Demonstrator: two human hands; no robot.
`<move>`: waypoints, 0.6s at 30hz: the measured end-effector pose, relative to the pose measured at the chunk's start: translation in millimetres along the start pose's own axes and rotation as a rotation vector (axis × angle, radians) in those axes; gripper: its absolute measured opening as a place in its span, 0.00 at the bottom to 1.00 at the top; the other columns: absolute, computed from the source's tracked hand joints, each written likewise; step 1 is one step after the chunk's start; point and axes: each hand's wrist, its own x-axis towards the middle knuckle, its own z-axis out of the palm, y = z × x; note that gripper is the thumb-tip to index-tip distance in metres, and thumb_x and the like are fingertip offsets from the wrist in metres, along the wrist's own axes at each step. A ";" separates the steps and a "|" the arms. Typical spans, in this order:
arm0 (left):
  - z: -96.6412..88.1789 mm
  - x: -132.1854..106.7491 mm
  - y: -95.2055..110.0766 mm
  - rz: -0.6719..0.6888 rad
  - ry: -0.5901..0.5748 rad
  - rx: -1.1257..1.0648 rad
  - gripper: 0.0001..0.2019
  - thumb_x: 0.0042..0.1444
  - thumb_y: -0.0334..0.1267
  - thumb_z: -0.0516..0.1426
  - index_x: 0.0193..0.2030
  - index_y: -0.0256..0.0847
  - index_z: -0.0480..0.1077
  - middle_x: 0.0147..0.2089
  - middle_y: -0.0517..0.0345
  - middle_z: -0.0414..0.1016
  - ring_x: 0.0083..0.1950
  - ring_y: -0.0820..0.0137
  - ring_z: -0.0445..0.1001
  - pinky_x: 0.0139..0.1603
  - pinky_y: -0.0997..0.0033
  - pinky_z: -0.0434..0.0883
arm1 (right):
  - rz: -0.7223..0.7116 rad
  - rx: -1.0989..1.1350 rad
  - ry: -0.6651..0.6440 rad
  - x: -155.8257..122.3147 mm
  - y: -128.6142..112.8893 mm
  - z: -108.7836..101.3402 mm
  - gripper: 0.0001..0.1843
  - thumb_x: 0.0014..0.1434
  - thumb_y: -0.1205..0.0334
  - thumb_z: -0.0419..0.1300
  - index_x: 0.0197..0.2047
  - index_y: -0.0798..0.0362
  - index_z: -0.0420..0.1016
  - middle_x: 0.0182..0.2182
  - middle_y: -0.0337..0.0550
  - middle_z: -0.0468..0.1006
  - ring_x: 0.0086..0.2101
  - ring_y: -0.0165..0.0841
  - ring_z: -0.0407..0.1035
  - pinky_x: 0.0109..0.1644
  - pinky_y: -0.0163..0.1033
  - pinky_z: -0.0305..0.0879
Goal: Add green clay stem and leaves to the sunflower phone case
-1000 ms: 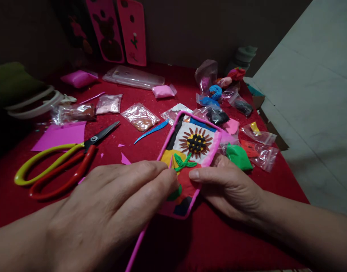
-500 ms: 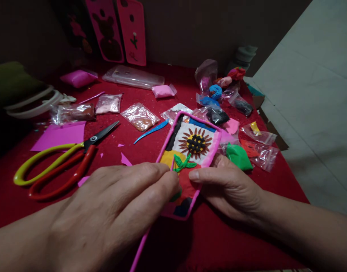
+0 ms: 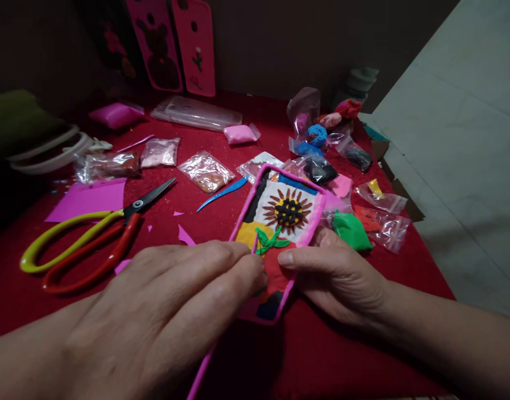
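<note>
My right hand [image 3: 342, 272] grips a phone case [image 3: 278, 275] by its right edge, thumb on the front and fingers behind. The case is tilted and has a pink rim with coloured clay patches, a brown-petalled sunflower [image 3: 289, 211] and green clay leaves [image 3: 270, 239]. Closed around a thin pink modelling tool [image 3: 200, 375], my left hand [image 3: 175, 300] lies over the lower left of the case. The tool's narrow tip shows beside the leaves, while its shaft sticks out below my palm. My left fingers hide part of the case's lower half.
Yellow-and-red-handled scissors [image 3: 132, 214] lie open at left, beside a pink sheet [image 3: 88, 201]. A blue modelling tool [image 3: 221, 193] and bagged clay [image 3: 207, 172] lie beyond the case. Further clay packets, including a green one [image 3: 351, 230], crowd the right. Decorated pink cases [image 3: 195, 50] stand at the back.
My left hand has shifted very slightly, and the pink tool's lower end has swung a little left. The case and my right hand have barely moved.
</note>
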 end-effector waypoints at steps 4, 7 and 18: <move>-4.2 1.8 -5.4 0.007 -0.039 0.027 0.24 0.66 0.33 0.49 0.67 0.51 0.65 0.62 0.65 0.77 0.55 0.69 0.79 0.60 0.77 0.71 | 0.000 0.000 0.020 -0.8 0.1 1.0 0.31 0.48 0.77 0.67 0.56 0.49 0.79 0.41 0.41 0.87 0.45 0.41 0.80 0.61 0.49 0.70; -4.7 2.4 -7.9 0.045 -0.054 -0.001 0.24 0.67 0.33 0.47 0.68 0.48 0.64 0.62 0.63 0.77 0.54 0.69 0.80 0.62 0.76 0.71 | 0.002 0.005 0.020 -1.0 0.5 0.5 0.31 0.48 0.77 0.68 0.55 0.48 0.79 0.41 0.41 0.87 0.44 0.40 0.80 0.63 0.50 0.68; 4.2 -3.9 -16.4 0.050 0.099 0.093 0.24 0.69 0.41 0.46 0.69 0.56 0.65 0.58 0.69 0.79 0.49 0.70 0.82 0.50 0.79 0.77 | 0.008 0.002 0.032 -0.7 1.4 0.7 0.18 0.47 0.76 0.68 0.41 0.51 0.82 0.40 0.42 0.86 0.43 0.41 0.80 0.62 0.52 0.69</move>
